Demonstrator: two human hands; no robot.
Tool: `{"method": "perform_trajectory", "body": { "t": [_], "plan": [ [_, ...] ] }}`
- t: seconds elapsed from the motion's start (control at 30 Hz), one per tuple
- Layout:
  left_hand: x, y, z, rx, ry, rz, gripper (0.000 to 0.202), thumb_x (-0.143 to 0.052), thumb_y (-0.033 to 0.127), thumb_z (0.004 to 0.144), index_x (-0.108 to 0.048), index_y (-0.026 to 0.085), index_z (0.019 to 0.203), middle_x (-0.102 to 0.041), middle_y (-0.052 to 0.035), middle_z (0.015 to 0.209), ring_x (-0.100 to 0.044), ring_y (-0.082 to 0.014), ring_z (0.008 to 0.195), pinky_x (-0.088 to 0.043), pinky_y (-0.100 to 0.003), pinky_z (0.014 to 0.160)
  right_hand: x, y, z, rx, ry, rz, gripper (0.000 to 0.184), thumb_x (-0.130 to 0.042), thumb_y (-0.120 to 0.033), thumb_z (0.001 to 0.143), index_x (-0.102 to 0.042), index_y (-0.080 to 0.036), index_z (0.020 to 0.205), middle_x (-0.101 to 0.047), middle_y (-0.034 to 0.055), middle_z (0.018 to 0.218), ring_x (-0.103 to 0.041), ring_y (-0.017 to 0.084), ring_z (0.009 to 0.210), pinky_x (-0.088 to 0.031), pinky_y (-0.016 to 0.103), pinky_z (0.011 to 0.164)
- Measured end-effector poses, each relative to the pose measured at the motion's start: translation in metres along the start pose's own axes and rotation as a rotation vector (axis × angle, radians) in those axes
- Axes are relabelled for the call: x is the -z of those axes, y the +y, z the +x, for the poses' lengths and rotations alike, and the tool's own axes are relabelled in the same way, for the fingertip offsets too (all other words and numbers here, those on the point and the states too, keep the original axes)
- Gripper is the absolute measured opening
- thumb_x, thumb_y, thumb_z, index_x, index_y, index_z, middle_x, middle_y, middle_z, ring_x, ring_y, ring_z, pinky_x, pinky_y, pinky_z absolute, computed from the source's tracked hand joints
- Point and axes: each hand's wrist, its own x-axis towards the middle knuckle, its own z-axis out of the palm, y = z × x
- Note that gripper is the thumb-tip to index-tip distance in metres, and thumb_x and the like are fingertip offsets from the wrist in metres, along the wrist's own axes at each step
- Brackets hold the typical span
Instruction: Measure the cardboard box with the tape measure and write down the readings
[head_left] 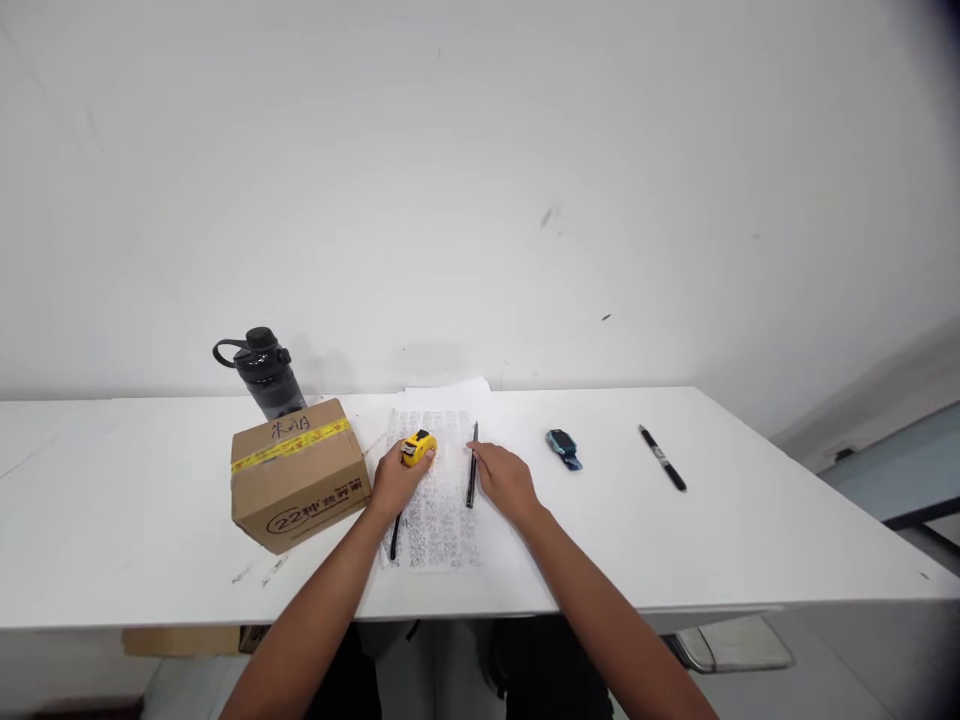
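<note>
My left hand (395, 482) is closed round a yellow tape measure (420, 448), whose black wrist strap (395, 538) hangs below the hand. Both are over a sheet of densely printed paper (439, 520). At the sheet's right side, my right hand (508, 480) has thumb and forefinger pinched on a dark pen (472, 485), which points away from me. Whether the pen rests on the paper or is slightly raised, I cannot tell. The other fingers of that hand are curled under and partly hidden.
Left of my hands stands a taped cardboard box (300, 475), with a black water bottle (268, 375) behind it. A blue-and-black watch (562, 448) and another black pen (663, 459) lie to the right on the white table (615, 560). A wall (480, 200) borders the far edge.
</note>
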Motion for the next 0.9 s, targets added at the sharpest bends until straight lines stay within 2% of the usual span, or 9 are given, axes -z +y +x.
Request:
{"method": "perform_trajectory", "body": {
  "t": [0.07, 0.13, 0.23, 0.33, 0.43, 0.57, 0.7, 0.8, 0.9],
  "plan": [
    [-0.001, 0.000, 0.000, -0.001, -0.006, 0.005, 0.045, -0.066, 0.052, 0.071, -0.065, 0.019, 0.101, -0.068, -0.0041, 0.089, -0.062, -0.0201, 0.081, -0.047, -0.029, 0.071, 0.003, 0.004, 0.000, 0.052, 0.051, 0.078, 0.045, -0.031, -0.018, 0.094, -0.049, -0.022, 0.134, -0.061, 0.0077, 0.125, -0.059, 0.020, 0.107, -0.044, 0.032, 0.088],
    [-0.002, 0.001, 0.000, 0.000, -0.026, 0.004, 0.046, -0.066, 0.052, 0.071, -0.065, 0.019, 0.102, -0.069, -0.0043, 0.092, -0.062, -0.0199, 0.083, -0.047, -0.029, 0.073, 0.006, 0.008, 0.001, 0.049, 0.101, 0.108, 0.043, -0.032, -0.021, 0.094, -0.051, -0.022, 0.132, -0.062, 0.0080, 0.123, -0.059, 0.021, 0.107, -0.043, 0.033, 0.088],
    [-0.002, 0.002, 0.000, 0.002, -0.041, -0.028, 0.046, -0.068, 0.050, 0.070, -0.065, 0.019, 0.104, -0.068, -0.0052, 0.093, -0.062, -0.0200, 0.084, -0.047, -0.030, 0.075, 0.011, 0.008, -0.001, -0.071, 0.208, 0.103, 0.033, -0.039, -0.034, 0.093, -0.066, -0.019, 0.105, -0.070, 0.0105, 0.094, -0.062, 0.023, 0.089, -0.042, 0.035, 0.082],
    [-0.003, 0.002, 0.001, 0.007, -0.026, -0.096, 0.053, -0.073, 0.046, 0.065, -0.062, 0.020, 0.110, -0.068, -0.0068, 0.098, -0.062, -0.0200, 0.086, -0.047, -0.030, 0.075, 0.019, 0.000, -0.007, -0.217, 0.257, 0.198, 0.031, -0.048, -0.047, 0.087, -0.064, -0.020, 0.082, -0.060, 0.0039, 0.064, -0.055, 0.018, 0.062, -0.041, 0.031, 0.066],
    [-0.005, 0.001, 0.002, 0.025, -0.018, -0.145, 0.060, -0.077, 0.044, 0.062, -0.056, 0.021, 0.113, -0.067, -0.0075, 0.099, -0.063, -0.0183, 0.082, -0.047, -0.029, 0.072, 0.027, -0.010, -0.020, -0.311, 0.168, 0.448, 0.031, -0.050, -0.052, 0.084, -0.056, -0.023, 0.077, -0.051, -0.0033, 0.055, -0.046, 0.014, 0.051, -0.036, 0.026, 0.054],
    [-0.007, -0.001, 0.002, 0.042, 0.002, -0.152, 0.058, -0.077, 0.046, 0.060, -0.053, 0.020, 0.106, -0.067, -0.0055, 0.092, -0.061, -0.0165, 0.077, -0.046, -0.028, 0.070, 0.025, -0.015, -0.030, -0.337, 0.001, 0.726, 0.037, -0.040, -0.053, 0.089, -0.058, -0.022, 0.080, -0.058, -0.0023, 0.062, -0.050, 0.015, 0.057, -0.039, 0.026, 0.057],
    [-0.004, 0.002, -0.001, -0.039, -0.008, -0.061, 0.048, -0.073, 0.050, 0.065, -0.053, 0.021, 0.098, -0.065, -0.0035, 0.090, -0.060, -0.0171, 0.079, -0.044, -0.026, 0.068, 0.017, -0.013, -0.028, -0.419, -0.022, 0.737, 0.048, -0.040, -0.056, 0.089, -0.058, -0.020, 0.062, -0.053, -0.0014, 0.053, -0.049, 0.015, 0.054, -0.038, 0.027, 0.056],
    [-0.003, 0.005, -0.004, -0.069, -0.030, -0.023, 0.044, -0.069, 0.051, 0.069, -0.053, 0.020, 0.096, -0.064, -0.0027, 0.087, -0.059, -0.0172, 0.077, -0.043, -0.026, 0.065, 0.015, -0.012, -0.027, -0.410, -0.024, 0.697, 0.044, -0.048, -0.053, 0.085, -0.057, -0.020, 0.058, -0.051, -0.0020, 0.052, -0.049, 0.015, 0.056, -0.038, 0.027, 0.058],
    [-0.003, 0.005, -0.004, -0.080, -0.043, -0.023, 0.043, -0.069, 0.051, 0.070, -0.052, 0.020, 0.096, -0.063, -0.0026, 0.089, -0.059, -0.0172, 0.077, -0.043, -0.026, 0.064, 0.016, -0.012, -0.029, -0.385, -0.036, 0.673, 0.041, -0.050, -0.050, 0.085, -0.056, -0.020, 0.058, -0.051, -0.0020, 0.056, -0.049, 0.015, 0.060, -0.038, 0.027, 0.060]
  ]
}}
